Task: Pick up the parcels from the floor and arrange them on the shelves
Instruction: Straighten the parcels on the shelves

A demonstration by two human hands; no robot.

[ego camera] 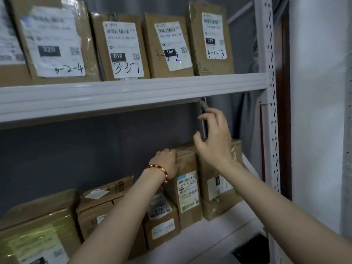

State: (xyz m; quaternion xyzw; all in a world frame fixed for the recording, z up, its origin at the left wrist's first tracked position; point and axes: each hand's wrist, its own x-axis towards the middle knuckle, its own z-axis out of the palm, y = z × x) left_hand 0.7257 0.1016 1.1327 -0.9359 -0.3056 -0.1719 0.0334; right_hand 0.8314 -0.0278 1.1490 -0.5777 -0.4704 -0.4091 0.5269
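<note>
Cardboard parcels stand on two white shelves. On the lower shelf (215, 231), my left hand (166, 162), with a red and gold bracelet at the wrist, grips the top left edge of an upright brown parcel (187, 189) with a white label. To its right stands a wider taped parcel (219, 189). My right hand (214, 138) hovers above that parcel, fingers loosely spread and holding nothing. A small box (162, 223) sits in front of the gripped parcel, partly hidden by my left arm.
The upper shelf (133, 92) carries a row of upright labelled parcels (123, 48). More boxes (38, 225) fill the lower shelf's left side. A perforated white upright (272, 92) bounds the rack on the right, with a white wall beyond.
</note>
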